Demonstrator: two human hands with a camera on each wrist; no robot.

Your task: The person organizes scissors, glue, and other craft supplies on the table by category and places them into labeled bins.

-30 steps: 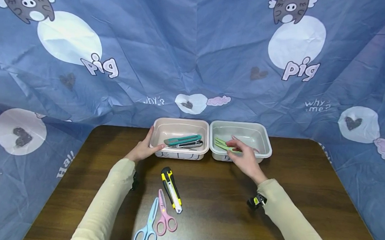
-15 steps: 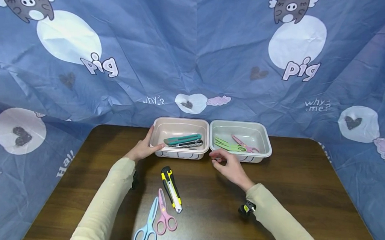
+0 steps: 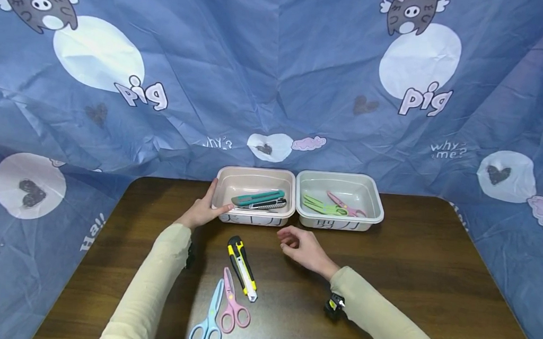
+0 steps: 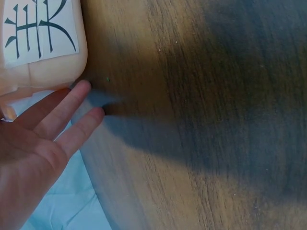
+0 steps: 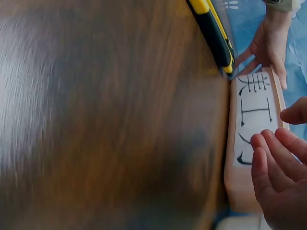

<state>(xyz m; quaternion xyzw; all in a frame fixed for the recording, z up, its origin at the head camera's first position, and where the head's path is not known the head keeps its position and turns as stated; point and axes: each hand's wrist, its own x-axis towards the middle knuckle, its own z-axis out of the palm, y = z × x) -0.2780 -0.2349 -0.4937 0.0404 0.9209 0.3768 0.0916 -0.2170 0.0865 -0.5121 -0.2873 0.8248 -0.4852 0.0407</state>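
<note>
My left hand [image 3: 203,211] rests against the left front corner of the pinkish bin [image 3: 257,173], its thumb at the front rim and its fingers along the side. In the left wrist view the left-hand fingers [image 4: 69,108] are spread and fairly straight. Inside that bin lie a teal box cutter [image 3: 257,197] and a dark box cutter [image 3: 268,204]. My right hand [image 3: 305,249] hovers over the table in front of the bins, fingers loosely bent, holding nothing. Nearest it on the table is a yellow-and-black box cutter [image 3: 242,268]. Below that lie pink scissors [image 3: 231,302] and blue scissors [image 3: 211,316].
Beside the pinkish bin stands a pale grey-green bin [image 3: 370,190] with green scissors [image 3: 321,205] and pink-red scissors [image 3: 343,203] inside. Both bins carry paper labels at the front. A blue cloth [image 3: 259,83] hangs behind the wooden table [image 3: 411,276].
My right hand has left the grey-green bin, leaving the pink-red scissors in view there, and moved left and toward the front. The left hand has stayed at the pinkish bin.
</note>
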